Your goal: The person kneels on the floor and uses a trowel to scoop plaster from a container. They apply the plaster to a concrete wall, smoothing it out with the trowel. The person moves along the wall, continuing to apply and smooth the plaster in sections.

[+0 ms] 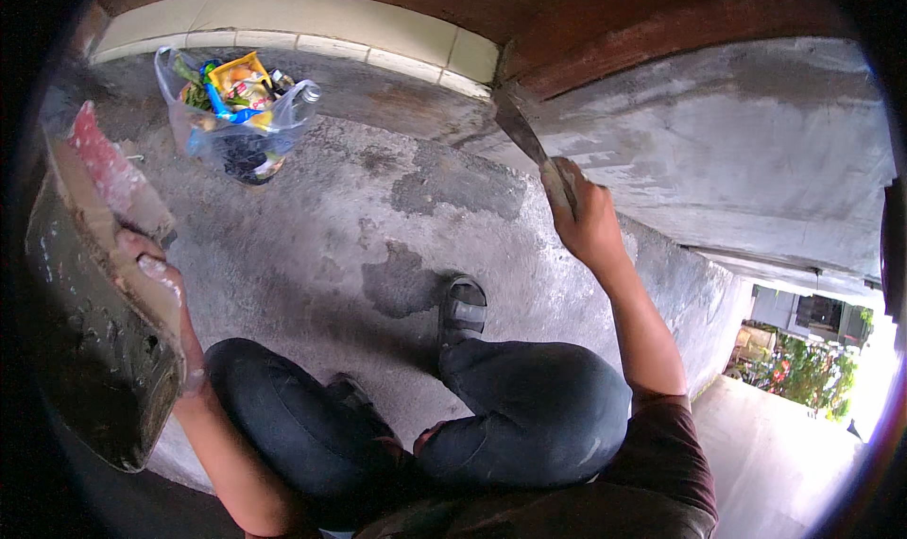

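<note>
My right hand [586, 218] is closed around the handle of a putty knife [522, 131]. Its metal blade points up and away, with the tip at the joint of the grey wall [690, 152], the brown-red ledge and the cream tiles; whether it touches cannot be told. At the left, my left hand [156, 267] grips the edge of a worn, dark scoop-shaped container [94, 322] with pale smears. The container is tilted, and much of its inside is hidden. A red-and-white smeared piece [102, 166] shows at its upper end.
A clear plastic bag [248, 142] of mixed items stands on the stained concrete floor [312, 218] by the cream tiled strip [331, 17]. My bent knees and a sandalled foot [464, 305] are in the middle. Plants [803, 374] show beyond the opening at right.
</note>
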Demonstrator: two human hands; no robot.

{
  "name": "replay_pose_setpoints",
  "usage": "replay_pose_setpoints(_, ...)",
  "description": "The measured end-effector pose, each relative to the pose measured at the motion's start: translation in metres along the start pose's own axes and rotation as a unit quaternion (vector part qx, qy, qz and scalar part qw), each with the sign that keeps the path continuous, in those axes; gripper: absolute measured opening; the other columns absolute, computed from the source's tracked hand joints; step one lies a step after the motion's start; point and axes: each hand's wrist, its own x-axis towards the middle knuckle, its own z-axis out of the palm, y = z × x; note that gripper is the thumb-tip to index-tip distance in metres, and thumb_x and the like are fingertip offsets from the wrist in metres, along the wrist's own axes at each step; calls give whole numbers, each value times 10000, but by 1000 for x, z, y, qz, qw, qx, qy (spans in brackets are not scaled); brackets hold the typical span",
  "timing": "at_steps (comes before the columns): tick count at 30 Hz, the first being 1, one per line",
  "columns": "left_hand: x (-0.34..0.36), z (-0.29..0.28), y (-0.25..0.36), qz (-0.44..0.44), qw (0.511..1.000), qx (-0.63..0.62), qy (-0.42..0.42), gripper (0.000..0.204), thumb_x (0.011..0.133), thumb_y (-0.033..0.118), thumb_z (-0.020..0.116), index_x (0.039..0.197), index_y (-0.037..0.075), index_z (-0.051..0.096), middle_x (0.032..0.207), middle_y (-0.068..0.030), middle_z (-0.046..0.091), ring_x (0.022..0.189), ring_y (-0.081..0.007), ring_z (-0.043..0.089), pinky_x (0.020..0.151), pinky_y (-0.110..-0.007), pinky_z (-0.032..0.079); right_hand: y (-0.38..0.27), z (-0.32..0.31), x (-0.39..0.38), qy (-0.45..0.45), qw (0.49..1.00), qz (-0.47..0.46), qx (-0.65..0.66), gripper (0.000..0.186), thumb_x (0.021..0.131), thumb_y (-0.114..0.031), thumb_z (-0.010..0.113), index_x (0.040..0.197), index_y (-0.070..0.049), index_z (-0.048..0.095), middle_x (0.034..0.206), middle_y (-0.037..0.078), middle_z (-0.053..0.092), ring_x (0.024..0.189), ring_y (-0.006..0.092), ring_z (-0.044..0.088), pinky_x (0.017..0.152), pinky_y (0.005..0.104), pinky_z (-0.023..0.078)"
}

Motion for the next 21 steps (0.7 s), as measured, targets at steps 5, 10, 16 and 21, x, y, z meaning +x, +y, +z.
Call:
replay_pose_setpoints(5, -2, -8, 5, -5, 1000, -19, 9, 545, 1034, 304, 454, 1514, 65, 358, 1529, -132, 387, 1415, -266, 348, 1150, -461, 287, 17, -2, 8, 32, 999, 22, -25, 252, 965, -180, 605, 1150, -9, 618, 861, 288, 656, 830, 481, 641, 703, 493, 517)
replay_pose_setpoints(10, -7, -10, 7, 2, 999, -30, 18, 545, 1036, 310, 445, 1512, 61, 357, 1521, -131, 394, 1412, -252, 352, 1143, -454, 293, 48, 4, -6, 111, 992, 14, -53, 269, 950, -174, 627, 1148, 8, 629, 887, 277, 677, 841, 465, 661, 727, 488, 531)
replay_pose_setpoints(16, 0, 7, -11, -18, 998, 47, -34, 552, 1027, 344, 430, 1508, 79, 373, 1503, -117, 415, 1398, -220, 369, 1107, -457, 302, 61, -18, -38, 124, 983, 108, -77, 308, 936, -106, 616, 1214, 26, 631, 931, 294, 680, 858, 428, 700, 733, 451, 548)
replay_pose_setpoints(21, -1, -1, 2, -22, 998, 55, -37, 551, 1010, 341, 456, 1499, 95, 398, 1491, -113, 423, 1391, -218, 375, 1097, -468, 301, 26, -22, -72, 96, 973, 207, -34, 289, 929, -79, 619, 1201, 19, 637, 907, 297, 681, 883, 410, 714, 744, 420, 553)
